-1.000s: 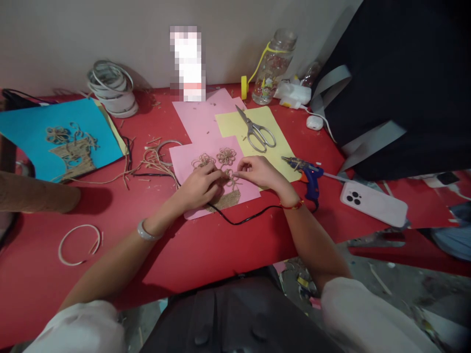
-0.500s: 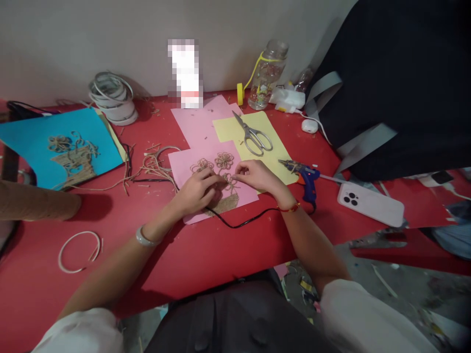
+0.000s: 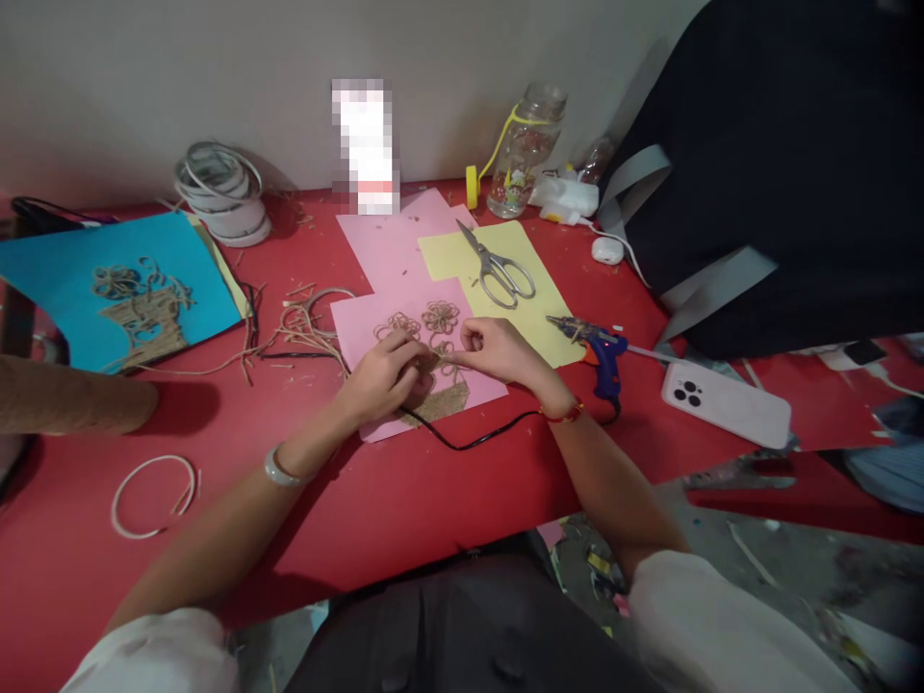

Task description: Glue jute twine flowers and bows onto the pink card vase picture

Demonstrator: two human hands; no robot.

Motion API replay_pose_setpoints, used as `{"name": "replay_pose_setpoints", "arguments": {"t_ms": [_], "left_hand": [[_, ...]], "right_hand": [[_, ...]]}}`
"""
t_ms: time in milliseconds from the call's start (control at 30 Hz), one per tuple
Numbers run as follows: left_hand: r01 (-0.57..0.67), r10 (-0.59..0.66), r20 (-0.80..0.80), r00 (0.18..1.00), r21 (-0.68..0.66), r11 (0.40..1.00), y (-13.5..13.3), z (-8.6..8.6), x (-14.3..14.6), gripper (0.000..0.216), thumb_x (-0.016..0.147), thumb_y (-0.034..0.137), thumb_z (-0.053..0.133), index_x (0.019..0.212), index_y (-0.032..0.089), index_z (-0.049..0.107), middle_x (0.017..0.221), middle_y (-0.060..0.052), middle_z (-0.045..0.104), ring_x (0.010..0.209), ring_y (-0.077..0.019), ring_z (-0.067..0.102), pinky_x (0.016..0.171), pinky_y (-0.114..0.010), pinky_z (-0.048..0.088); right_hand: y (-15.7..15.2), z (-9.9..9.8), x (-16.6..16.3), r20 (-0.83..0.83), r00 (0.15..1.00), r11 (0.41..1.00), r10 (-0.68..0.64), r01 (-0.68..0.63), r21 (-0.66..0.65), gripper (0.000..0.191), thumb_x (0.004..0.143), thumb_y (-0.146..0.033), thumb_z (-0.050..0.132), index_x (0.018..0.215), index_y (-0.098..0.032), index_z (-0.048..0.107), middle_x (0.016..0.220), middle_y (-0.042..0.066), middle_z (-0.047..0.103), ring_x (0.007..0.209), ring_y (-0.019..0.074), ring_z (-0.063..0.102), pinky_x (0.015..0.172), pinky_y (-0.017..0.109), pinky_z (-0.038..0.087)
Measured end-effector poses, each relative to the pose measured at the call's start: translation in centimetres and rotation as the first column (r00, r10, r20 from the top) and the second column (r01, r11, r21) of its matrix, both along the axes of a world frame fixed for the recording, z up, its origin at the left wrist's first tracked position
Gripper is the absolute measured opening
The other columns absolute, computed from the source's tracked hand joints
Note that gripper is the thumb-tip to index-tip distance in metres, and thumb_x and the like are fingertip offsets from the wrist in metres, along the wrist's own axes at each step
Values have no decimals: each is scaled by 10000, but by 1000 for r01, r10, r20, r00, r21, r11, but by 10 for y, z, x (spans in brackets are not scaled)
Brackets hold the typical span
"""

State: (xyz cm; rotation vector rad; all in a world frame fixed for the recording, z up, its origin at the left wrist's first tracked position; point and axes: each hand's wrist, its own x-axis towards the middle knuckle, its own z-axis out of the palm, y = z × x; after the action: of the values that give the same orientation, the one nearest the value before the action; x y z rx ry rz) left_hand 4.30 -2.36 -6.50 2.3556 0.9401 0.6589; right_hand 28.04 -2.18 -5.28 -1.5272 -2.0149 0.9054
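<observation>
A pink paper sheet (image 3: 361,318) lies on the red table (image 3: 404,491) and carries flower shapes of jute twine (image 3: 441,316) above a twine pot shape (image 3: 448,399). My left hand (image 3: 382,377) rests on the sheet with its fingers curled and pinched on a twine piece at the middle of the picture. My right hand (image 3: 498,348) meets it from the right, fingertips pinched on the same twine piece (image 3: 442,358). Both hands touch the sheet. A black cable (image 3: 469,441) runs under my hands.
Scissors (image 3: 498,269) lie on a yellow sheet (image 3: 534,318). A blue glue gun (image 3: 603,351) and a white phone (image 3: 726,404) sit right. A blue sheet with twine art (image 3: 122,289), white cane rings (image 3: 217,192), loose twine (image 3: 303,322) and another person's arm (image 3: 72,404) are left. A jar (image 3: 524,149) stands behind.
My two hands have drawn slightly closer over the twine flower. The camera view shifted a little down between the first frame and now; nothing else on the table moved.
</observation>
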Motion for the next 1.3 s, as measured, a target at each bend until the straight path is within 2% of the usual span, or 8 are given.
{"name": "replay_pose_setpoints", "arguments": {"t_ms": [267, 467, 567, 967, 1300], "left_hand": [[16, -16, -17, 1000, 4, 1000, 0, -1, 0, 322, 911, 122, 384, 1075, 149, 659, 1009, -93, 592, 929, -210, 579, 875, -371, 510], [73, -72, -30, 997, 36, 997, 0, -1, -1, 426, 904, 118, 406, 1216, 171, 691, 1045, -96, 602, 978, -219, 585, 911, -383, 514], [97, -95, -28, 995, 63, 993, 1, -2, -1, 441, 914, 127, 403, 1222, 162, 717, 1041, -105, 610, 979, -223, 588, 913, -385, 515], [81, -79, -43, 996, 53, 995, 3, -8, 0, 426, 934, 180, 435, 1244, 188, 728, 1068, -114, 615, 1009, -236, 583, 942, -418, 512], [98, -95, -53, 994, 63, 993, 3, -7, 0, 448, 924, 152, 418, 1271, 148, 703, 1085, -127, 611, 1000, -238, 580, 939, -402, 503]], "right_hand": [[-1, 6, 3, -5, 1000, 1000, -6, 6, -9, 374, 795, -390, 758, 656, -214, 459, 613, -47, 478, 599, 120, 421, 600, 277, 299], [-1, 8, 5, 15, 1000, 999, 1, -1, 38, 334, 809, -364, 721, 671, -218, 454, 633, -45, 473, 610, 124, 426, 601, 272, 304], [-1, 6, 4, 6, 1000, 1000, 3, -4, 25, 339, 813, -389, 730, 678, -216, 472, 633, -44, 483, 612, 125, 436, 603, 273, 310], [-1, 2, 2, 7, 1000, 1000, 11, -11, -26, 364, 825, -411, 727, 661, -213, 469, 626, -40, 480, 619, 128, 430, 597, 282, 288], [-2, 7, 4, 8, 1000, 999, 15, -15, -29, 370, 835, -385, 707, 645, -215, 438, 609, -43, 471, 605, 124, 421, 597, 282, 291]]}}
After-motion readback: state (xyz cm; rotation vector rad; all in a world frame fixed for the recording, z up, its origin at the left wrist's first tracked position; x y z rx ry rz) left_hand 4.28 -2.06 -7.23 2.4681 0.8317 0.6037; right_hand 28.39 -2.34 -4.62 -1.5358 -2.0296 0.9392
